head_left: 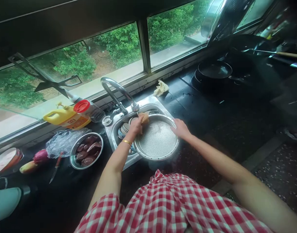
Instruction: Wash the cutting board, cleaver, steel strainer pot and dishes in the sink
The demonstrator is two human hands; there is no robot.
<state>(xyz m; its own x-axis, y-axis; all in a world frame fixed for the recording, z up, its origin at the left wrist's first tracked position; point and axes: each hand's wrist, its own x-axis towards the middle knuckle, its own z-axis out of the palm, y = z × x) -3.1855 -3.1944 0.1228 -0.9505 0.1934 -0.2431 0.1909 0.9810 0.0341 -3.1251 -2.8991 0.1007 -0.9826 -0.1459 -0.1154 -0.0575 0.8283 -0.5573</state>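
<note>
A round metal strainer basket [158,139] with a perforated bottom is held over the front of the steel sink [160,103]. My right hand [181,129] grips its rim on the right side. At the upper left of the rim, my left hand [136,127] is closed around a tan scrubbing pad [144,117], under the spout of the curved faucet [118,89]. Bowls [124,128] lie in the sink, partly covered by the strainer and my left hand.
Left of the sink stand a metal bowl of dark red meat pieces [90,150], a knife [56,165], a plastic bag [63,142], a yellow jug [66,117] and a red-lidded jar [86,108]. A crumpled cloth [161,88] lies behind the sink. A pan [215,69] sits at the right.
</note>
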